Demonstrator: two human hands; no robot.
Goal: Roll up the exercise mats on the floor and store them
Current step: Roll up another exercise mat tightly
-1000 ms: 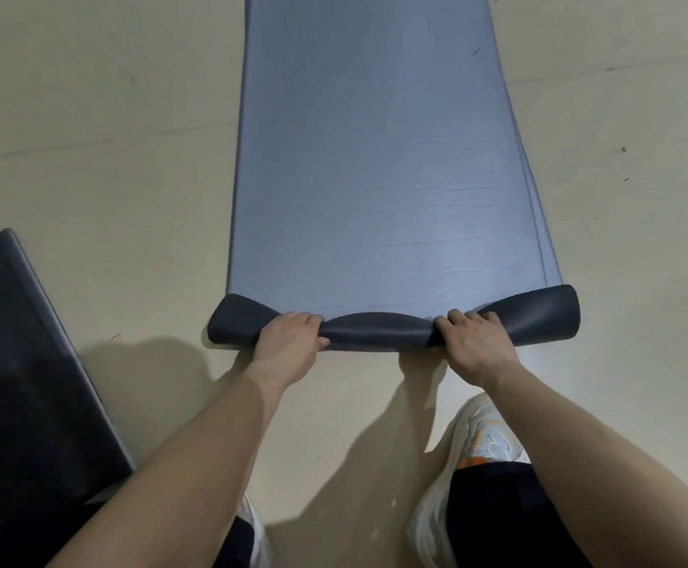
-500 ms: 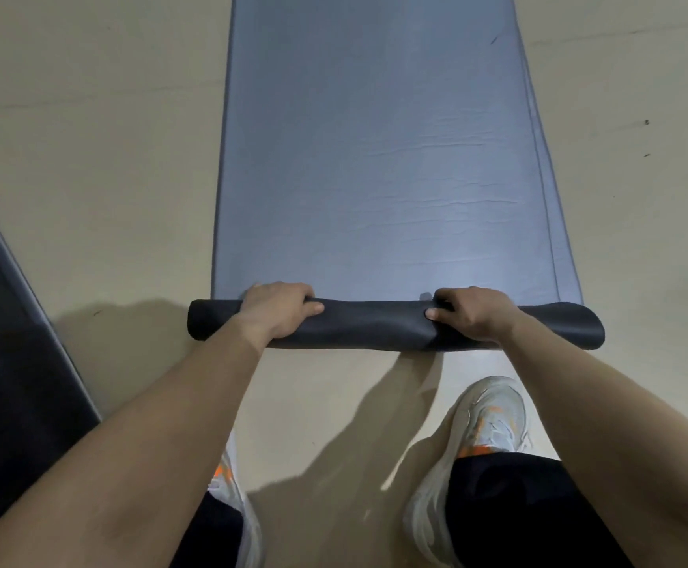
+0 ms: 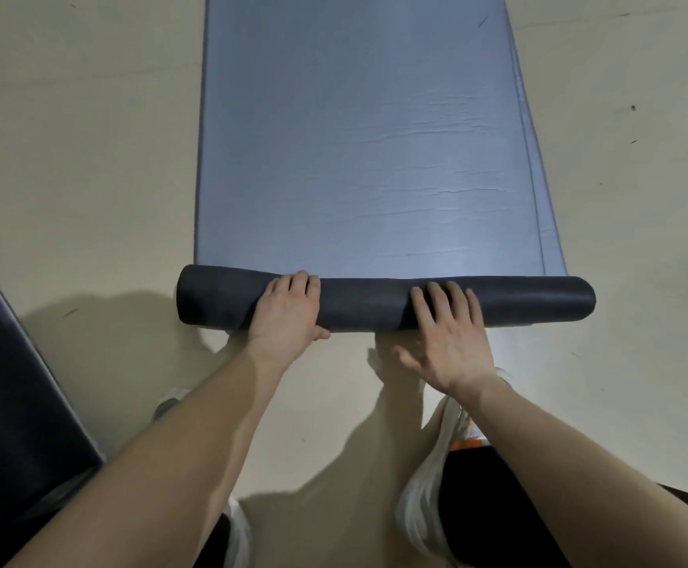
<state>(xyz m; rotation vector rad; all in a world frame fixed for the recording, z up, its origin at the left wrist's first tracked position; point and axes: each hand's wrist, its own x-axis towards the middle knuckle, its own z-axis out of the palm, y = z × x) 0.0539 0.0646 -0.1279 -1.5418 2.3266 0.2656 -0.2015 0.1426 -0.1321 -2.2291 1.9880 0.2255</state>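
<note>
Rolled farther than a moment ago, the blue mat (image 3: 367, 137) has its roll (image 3: 539, 299) gripped by the left hand (image 3: 287, 313); right hand (image 3: 451, 334) rests on it, fingers (image 3: 436, 297) flat.

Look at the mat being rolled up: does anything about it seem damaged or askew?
Yes. The blue mat has fine creases across its surface right of centre, like wear. Along its right side a second edge line shows, as if a layer lies slightly offset.

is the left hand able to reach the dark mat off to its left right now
Probably yes: only bare floor lies between the left hand and the dark mat, though it grips the roll.
</note>
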